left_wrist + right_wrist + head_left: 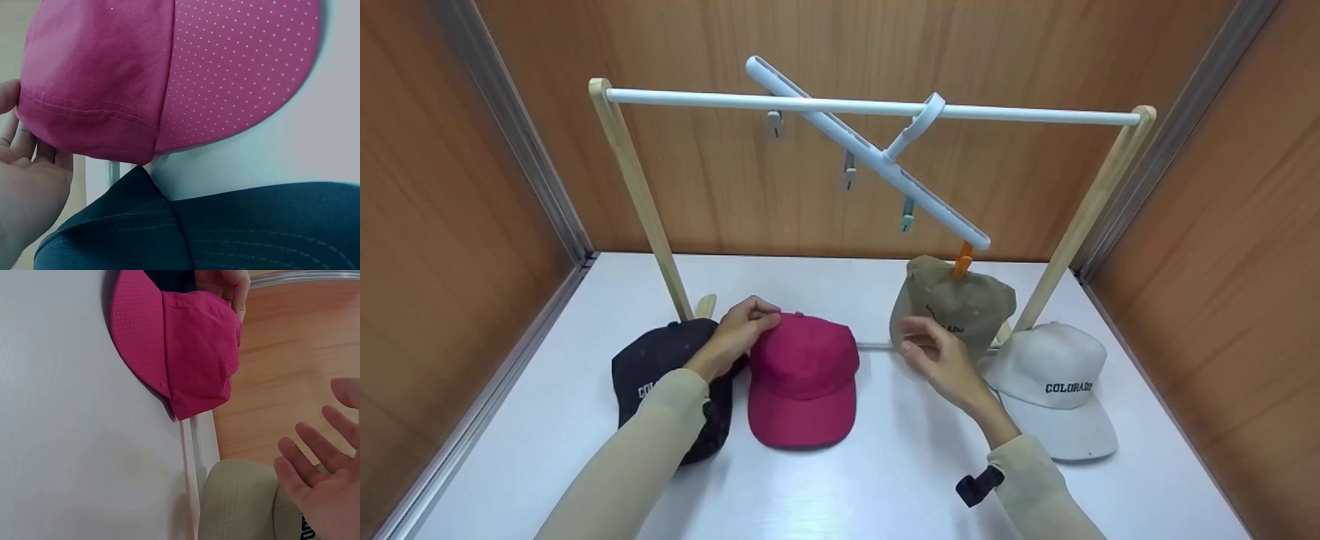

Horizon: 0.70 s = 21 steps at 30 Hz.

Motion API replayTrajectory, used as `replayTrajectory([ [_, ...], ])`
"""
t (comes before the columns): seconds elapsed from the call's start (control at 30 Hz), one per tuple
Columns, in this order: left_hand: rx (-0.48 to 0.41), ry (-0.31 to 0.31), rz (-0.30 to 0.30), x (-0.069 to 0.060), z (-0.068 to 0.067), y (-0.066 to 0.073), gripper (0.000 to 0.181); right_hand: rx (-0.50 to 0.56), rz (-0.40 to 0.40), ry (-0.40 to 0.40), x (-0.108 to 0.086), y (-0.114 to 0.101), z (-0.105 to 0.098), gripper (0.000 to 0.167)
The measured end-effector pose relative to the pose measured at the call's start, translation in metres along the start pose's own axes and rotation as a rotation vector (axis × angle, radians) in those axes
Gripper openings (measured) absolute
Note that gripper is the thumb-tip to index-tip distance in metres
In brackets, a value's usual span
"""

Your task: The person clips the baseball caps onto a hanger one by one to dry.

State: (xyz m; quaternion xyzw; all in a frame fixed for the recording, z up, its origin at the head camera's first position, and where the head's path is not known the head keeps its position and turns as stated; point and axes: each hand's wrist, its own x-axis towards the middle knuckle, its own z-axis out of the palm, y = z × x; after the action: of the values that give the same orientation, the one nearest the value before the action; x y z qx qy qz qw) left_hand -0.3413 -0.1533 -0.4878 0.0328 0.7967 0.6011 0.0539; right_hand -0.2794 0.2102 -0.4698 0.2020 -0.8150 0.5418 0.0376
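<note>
My left hand (739, 334) pinches the upper left edge of a magenta baseball cap (804, 360). In the left wrist view the thumb is at the cap's (101, 73) near side, with the fingers behind it. The cap's brim points toward me. My right hand (941, 360), fingers loosely bent and holding nothing, is in front of an olive cap (975, 300). An orange clip (962, 264) at the low end of a tilted white hanger (870, 154) grips that cap. In the right wrist view the right hand's fingers (318, 444) are spread.
The hanger hooks over a white rail (697, 99) on wooden legs (649, 202). Several other clips, one a teal clip (907, 217), hang from it. A dark navy cap (660, 360) lies at the left, partly behind my left forearm. At the right sits a white cap (1054, 367) lettered COLORADO.
</note>
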Motion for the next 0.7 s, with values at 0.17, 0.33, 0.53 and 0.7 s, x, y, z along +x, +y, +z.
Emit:
replayTrajectory([
  [0.17,-0.014,-0.001,0.009,-0.001,0.002,0.002,0.024,-0.003,0.006,-0.001,-0.001,0.001,0.001,0.037],
  [0.33,-0.02,-0.001,0.021,-0.002,0.003,0.004,0.021,-0.009,-0.003,-0.002,0.0,0.001,0.002,0.038],
  [0.53,-0.021,-0.024,0.045,-0.004,0.004,0.008,0.022,-0.001,-0.007,0.005,0.001,0.0,0.002,0.036],
  [0.7,-0.004,-0.034,0.066,-0.005,0.004,0.012,0.022,0.001,-0.014,0.003,0.003,-0.002,0.003,0.035],
])
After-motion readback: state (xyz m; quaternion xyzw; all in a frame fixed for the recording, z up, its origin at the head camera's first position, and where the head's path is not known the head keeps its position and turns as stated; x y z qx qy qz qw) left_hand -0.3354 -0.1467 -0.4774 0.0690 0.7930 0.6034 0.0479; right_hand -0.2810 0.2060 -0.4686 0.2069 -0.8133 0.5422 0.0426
